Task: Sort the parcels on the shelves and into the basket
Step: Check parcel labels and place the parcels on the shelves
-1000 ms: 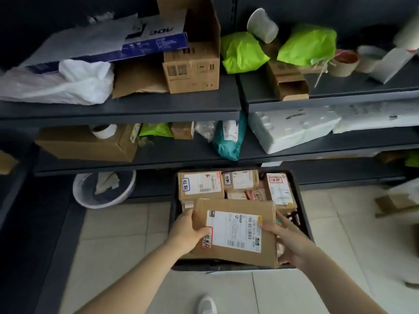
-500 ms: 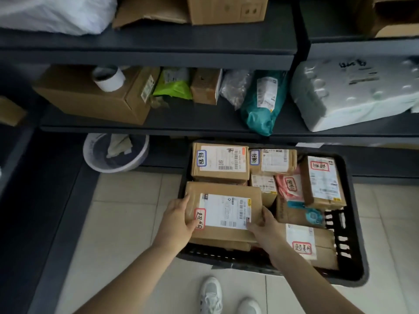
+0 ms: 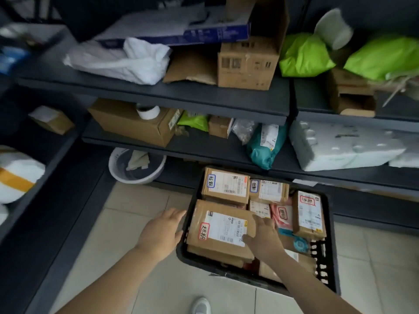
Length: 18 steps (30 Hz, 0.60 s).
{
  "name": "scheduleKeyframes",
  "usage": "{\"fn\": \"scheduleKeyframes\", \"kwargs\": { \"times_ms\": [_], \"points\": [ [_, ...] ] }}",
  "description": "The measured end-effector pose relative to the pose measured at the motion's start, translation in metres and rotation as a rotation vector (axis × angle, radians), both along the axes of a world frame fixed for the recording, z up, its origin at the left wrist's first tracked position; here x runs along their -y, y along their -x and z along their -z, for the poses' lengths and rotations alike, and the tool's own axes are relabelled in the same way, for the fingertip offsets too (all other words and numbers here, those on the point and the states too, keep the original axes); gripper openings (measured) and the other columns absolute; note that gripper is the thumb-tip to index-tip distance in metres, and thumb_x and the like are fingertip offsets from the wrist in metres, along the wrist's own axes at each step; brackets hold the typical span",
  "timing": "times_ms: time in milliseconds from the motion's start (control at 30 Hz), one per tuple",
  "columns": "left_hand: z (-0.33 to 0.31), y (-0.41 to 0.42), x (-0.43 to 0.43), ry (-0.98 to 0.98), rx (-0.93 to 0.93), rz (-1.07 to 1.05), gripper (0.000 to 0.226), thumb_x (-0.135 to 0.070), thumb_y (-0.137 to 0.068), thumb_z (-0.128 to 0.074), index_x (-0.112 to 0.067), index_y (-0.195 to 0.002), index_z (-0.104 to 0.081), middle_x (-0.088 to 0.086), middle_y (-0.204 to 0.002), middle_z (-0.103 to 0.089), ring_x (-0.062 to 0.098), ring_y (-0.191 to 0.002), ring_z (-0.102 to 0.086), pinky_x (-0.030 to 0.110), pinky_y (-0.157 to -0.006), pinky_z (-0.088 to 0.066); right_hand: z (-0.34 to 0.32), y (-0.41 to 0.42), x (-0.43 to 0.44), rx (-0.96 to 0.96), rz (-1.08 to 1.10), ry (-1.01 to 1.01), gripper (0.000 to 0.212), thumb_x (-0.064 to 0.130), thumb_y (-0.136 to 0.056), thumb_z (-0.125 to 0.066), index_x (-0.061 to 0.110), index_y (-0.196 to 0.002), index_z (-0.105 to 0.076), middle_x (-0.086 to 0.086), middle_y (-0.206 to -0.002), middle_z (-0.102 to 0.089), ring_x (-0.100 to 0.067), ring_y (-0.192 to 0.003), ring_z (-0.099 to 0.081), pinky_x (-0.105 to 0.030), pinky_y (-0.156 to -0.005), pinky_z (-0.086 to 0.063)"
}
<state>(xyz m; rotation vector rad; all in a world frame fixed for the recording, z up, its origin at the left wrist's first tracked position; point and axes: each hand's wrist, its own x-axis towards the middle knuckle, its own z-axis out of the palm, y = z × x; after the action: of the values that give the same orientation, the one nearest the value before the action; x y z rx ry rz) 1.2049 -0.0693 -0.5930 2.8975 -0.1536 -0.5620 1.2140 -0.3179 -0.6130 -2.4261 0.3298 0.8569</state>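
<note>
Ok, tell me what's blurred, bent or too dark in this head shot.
Head view: wide lens bows the upper shelf edge; white parcel far left and white roll top right are smeared; under the shelves it is dim; front parcel in the basket, left hand and right hand look fairly sharp.

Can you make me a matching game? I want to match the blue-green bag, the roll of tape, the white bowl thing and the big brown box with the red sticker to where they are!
Things
1. teal mailer bag
2. white tape roll
3. white basin
4. large cardboard parcel with a red-edged sticker

Places
A. in the black basket
B. on the floor, below the lower shelf
C. on top of a cardboard box on the lower shelf
D. leaning on the lower shelf beside the white foam box

Pairs: 1-D, 2-C, 3-B, 4-A
</note>
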Motion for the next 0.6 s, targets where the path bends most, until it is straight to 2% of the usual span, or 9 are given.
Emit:
{"fn": "scheduleKeyframes", "kwargs": {
  "times_ms": [133,233,300,367,400,433,500,533,600],
  "points": [
    [-0.070,0.008,-0.024,-0.160,0.083,0.036,0.056,-0.031,-0.097,-0.043,-0.027,-0.148,-0.022,-0.005,-0.143,-0.034,0.017,-0.129,-0.037,0.031,-0.100,-0.037,-0.072,-0.021,-0.023,0.170,-0.309,0.133,0.066,0.026,-0.093,-0.052,0.019,-0.149,-0.017,-0.009,-0.152,-0.018,-0.032,-0.138,-0.024,-0.039,-0.107,-0.034],
    [-0.131,0.024,-0.057,-0.273,0.188,0.025,0.054,-0.030,-0.091,-0.055,-0.024,-0.142,-0.038,-0.004,-0.134,-0.045,0.019,-0.122,-0.044,0.033,-0.092,-0.041,-0.125,-0.034,-0.047,0.364,-0.645,0.380,0.060,0.019,-0.092,-0.048,0.019,-0.146,-0.023,-0.007,-0.150,-0.022,-0.032,-0.138,-0.022,-0.044,-0.109,-0.031],
    [-0.169,0.039,-0.090,-0.314,0.299,-0.014,0.059,-0.034,-0.064,-0.081,-0.025,-0.120,-0.063,-0.005,-0.110,-0.062,0.017,-0.098,-0.060,0.031,-0.070,-0.051,-0.158,-0.041,-0.070,0.498,-0.822,0.460,0.063,0.019,-0.091,-0.050,0.019,-0.147,-0.021,-0.007,-0.149,-0.023,-0.032,-0.139,-0.018,-0.046,-0.111,-0.026],
    [-0.198,0.060,-0.126,-0.383,0.314,-0.097,0.063,-0.035,-0.043,-0.090,-0.025,-0.103,-0.071,-0.006,-0.093,-0.066,0.016,-0.082,-0.064,0.030,-0.054,-0.052,-0.192,-0.046,-0.099,0.583,-0.920,0.468,0.066,0.022,-0.092,-0.050,0.019,-0.149,-0.017,-0.007,-0.150,-0.021,-0.032,-0.141,-0.015,-0.047,-0.112,-0.022],
    [-0.212,0.070,-0.142,-0.394,0.317,-0.151,0.062,-0.035,-0.046,-0.089,-0.024,-0.105,-0.071,-0.005,-0.095,-0.066,0.018,-0.084,-0.064,0.031,-0.056,-0.053,-0.209,-0.048,-0.116,0.620,-0.947,0.460,0.066,0.022,-0.093,-0.049,0.020,-0.150,-0.015,-0.006,-0.151,-0.020,-0.031,-0.141,-0.014,-0.047,-0.112,-0.021],
    [-0.228,0.080,-0.156,-0.385,0.330,-0.203,0.060,-0.036,-0.057,-0.084,-0.023,-0.114,-0.067,-0.003,-0.104,-0.065,0.020,-0.093,-0.062,0.034,-0.065,-0.054,-0.225,-0.050,-0.135,0.656,-0.969,0.447,0.065,0.023,-0.094,-0.048,0.020,-0.150,-0.015,-0.006,-0.151,-0.021,-0.031,-0.141,-0.015,-0.046,-0.113,-0.022],
    [-0.255,0.099,-0.181,-0.374,0.364,-0.294,0.056,-0.035,-0.085,-0.062,-0.022,-0.137,-0.047,-0.002,-0.131,-0.051,0.022,-0.119,-0.048,0.036,-0.089,-0.046,-0.253,-0.050,-0.172,0.723,-1.009,0.411,0.063,0.025,-0.094,-0.047,0.021,-0.149,-0.016,-0.006,-0.149,-0.024,-0.030,-0.139,-0.018,-0.044,-0.113,-0.023],
    [-0.265,0.109,-0.194,-0.403,0.399,-0.334,0.054,-0.034,-0.092,-0.053,-0.023,-0.143,-0.038,-0.002,-0.138,-0.044,0.021,-0.125,-0.041,0.035,-0.094,-0.041,-0.265,-0.049,-0.191,0.752,-1.034,0.392,0.062,0.027,-0.094,-0.048,0.021,-0.148,-0.018,-0.006,-0.148,-0.026,-0.029,-0.138,-0.021,-0.044,-0.112,-0.024],
    [-0.281,0.126,-0.219,-0.406,0.420,-0.425,0.052,-0.033,-0.093,-0.051,-0.023,-0.142,-0.038,-0.001,-0.138,-0.043,0.023,-0.126,-0.039,0.035,-0.093,-0.039,-0.285,-0.045,-0.228,0.814,-1.097,0.359,0.064,0.030,-0.092,-0.051,0.022,-0.146,-0.019,-0.006,-0.145,-0.028,-0.029,-0.136,-0.024,-0.042,-0.111,-0.026]
  ]
}}
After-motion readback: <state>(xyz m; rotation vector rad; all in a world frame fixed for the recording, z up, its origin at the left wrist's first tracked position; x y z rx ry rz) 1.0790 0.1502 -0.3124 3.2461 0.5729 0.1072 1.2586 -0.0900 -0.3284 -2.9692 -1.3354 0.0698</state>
